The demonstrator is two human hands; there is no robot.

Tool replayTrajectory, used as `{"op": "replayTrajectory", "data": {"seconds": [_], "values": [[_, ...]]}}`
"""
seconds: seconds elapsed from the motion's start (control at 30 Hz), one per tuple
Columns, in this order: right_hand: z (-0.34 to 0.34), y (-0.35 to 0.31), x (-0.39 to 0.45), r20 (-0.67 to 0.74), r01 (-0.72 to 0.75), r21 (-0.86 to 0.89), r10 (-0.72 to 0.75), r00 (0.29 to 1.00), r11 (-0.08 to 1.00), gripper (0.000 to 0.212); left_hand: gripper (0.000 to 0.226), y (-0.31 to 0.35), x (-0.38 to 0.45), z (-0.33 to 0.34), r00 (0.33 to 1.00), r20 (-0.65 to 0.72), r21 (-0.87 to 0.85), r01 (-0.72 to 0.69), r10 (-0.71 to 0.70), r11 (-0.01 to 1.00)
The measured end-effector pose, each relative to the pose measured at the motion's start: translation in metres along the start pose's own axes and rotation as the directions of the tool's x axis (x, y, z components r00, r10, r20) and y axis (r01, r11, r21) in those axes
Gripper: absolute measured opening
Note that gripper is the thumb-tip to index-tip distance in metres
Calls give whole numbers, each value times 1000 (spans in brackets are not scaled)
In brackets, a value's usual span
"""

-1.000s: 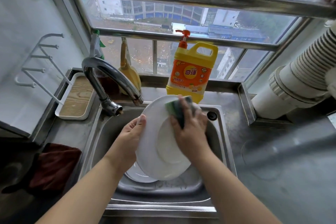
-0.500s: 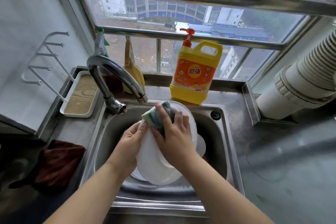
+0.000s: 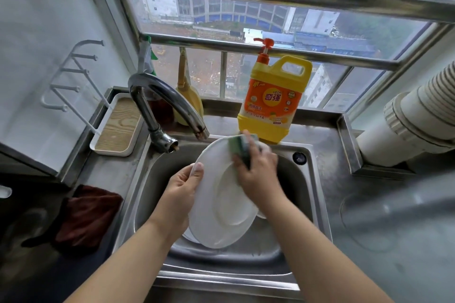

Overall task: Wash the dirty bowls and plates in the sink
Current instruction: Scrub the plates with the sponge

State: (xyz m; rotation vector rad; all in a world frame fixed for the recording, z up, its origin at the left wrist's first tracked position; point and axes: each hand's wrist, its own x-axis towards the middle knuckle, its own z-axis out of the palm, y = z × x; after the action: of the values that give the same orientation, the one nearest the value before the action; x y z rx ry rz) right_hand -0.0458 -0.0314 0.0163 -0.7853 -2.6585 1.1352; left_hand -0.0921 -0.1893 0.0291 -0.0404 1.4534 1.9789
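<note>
A white oval plate (image 3: 221,204) stood tilted on edge inside the steel sink (image 3: 317,204), its long axis running from the near left up toward the far right, where its top rim reached just under the tap (image 3: 170,103). The left hand (image 3: 178,194) gripped the plate's left rim, thumb lying over the front face and fingers hidden behind. The right hand (image 3: 257,170) was curled around a green sponge (image 3: 240,149) and pressed it against the plate's upper right portion, so the right hand was the one nearer the far end of the plate. Judging from this, the next scrubbing stroke would travel down along the long axis toward the person. The rim of another white dish (image 3: 190,236) showed beneath the plate. A yellow soap bottle (image 3: 273,103) stood on the surface behind the sink.
</note>
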Motion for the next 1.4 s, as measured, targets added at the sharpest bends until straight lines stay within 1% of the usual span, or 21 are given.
{"op": "replayTrajectory", "data": {"seconds": [0.03, 0.07, 0.1, 0.17, 0.23, 0.27, 0.3, 0.37, 0.47, 0.53, 0.63, 0.73, 0.83, 0.9, 0.97, 1.1, 1.17, 1.2, 1.23, 1.33, 1.4], "values": [[-6, 9, 5, -2, -95, 42, 95, 995, 995, 60, 29, 1, -1, -1, 1000, 12, 12, -6, 6, 1000], [-10, 15, 5, -3, -152, 59, 152, 988, 987, 61, 32, 2, -1, -1, 1000, 22, 21, -11, 11, 1000], [-10, 14, 2, -10, -159, 64, 160, 987, 985, 61, 33, 2, 0, 0, 999, 28, 28, -15, 15, 999], [-4, -7, -11, -11, -55, 60, 56, 998, 997, 63, 32, 2, 1, 3, 999, 22, 23, -29, 28, 999], [9, -32, -24, 26, 118, -49, -117, 993, 992, 64, 29, 1, 3, 4, 999, 23, 1, -29, 29, 1000], [14, -38, -27, 33, 173, -95, -171, 985, 980, 64, 28, 1, 3, 4, 999, 25, -19, -25, 26, 1000], [17, -40, -25, 31, 190, -117, -187, 982, 975, 64, 28, 1, 4, 3, 1000, 21, -41, -20, 20, 999], [13, -32, -14, 23, 134, -83, -132, 991, 988, 65, 29, 0, 5, -1, 1000, 3, -79, -12, 12, 997], [0, -2, 1, 7, -104, 20, 104, 995, 994, 63, 37, -3, 5, -6, 1000, -26, -129, -11, 8, 992], [-5, 16, 1, 24, -224, 19, 223, 974, 975, 62, 40, -3, 4, -9, 999, -41, -160, -12, 6, 987], [-2, 31, -12, 39, -298, 3, 298, 954, 954, 61, 41, -3, 5, -14, 997, -71, -218, -9, -6, 976], [4, 34, -31, -10, -322, -8, 322, 947, 947, 62, 36, -6, 7, -19, 993, -107, -272, 16, -47, 962], [5, 21, -39, -34, -266, -84, 264, 964, 960, 65, 32, -11, 7, -16, 993, -103, -276, 22, -52, 961], [10, 7, -40, 14, -164, -98, 166, 986, 982, 66, 31, -15, 7, -8, 995, -86, -261, 24, -48, 965], [16, -11, -42, 64, -61, -63, 65, 996, 996, 65, 32, -16, 7, -1, 996, -75, -255, 36, -57, 966], [15, -13, -51, 165, 178, -93, -161, 973, 980, 62, 38, -7, 9, -6, 997, -56, -295, 37, -57, 955], [8, 7, -57, 157, 291, -129, -270, 950, 948, 61, 40, -5, 9, -13, 996, -55, -280, 54, -72, 958], [3, 20, -59, 126, 301, -156, -283, 951, 941, 62, 40, -5, 9, -16, 994, -65, -279, 63, -84, 958], [-3, 31, -58, 98, 268, -178, -254, 962, 947, 63, 39, -5, 8, -17, 993, -74, -283, 69, -94, 957], [-17, 44, -47, 74, 97, -228, -82, 994, 969, 66, 36, -8, 5, -17, 990, -83, -295, 81, -110, 952], [-20, 32, -33, 22, 32, -227, -27, 999, 973, 65, 33, -10, 3, -11, 990, -90, -300, 73, -105, 951]]}}
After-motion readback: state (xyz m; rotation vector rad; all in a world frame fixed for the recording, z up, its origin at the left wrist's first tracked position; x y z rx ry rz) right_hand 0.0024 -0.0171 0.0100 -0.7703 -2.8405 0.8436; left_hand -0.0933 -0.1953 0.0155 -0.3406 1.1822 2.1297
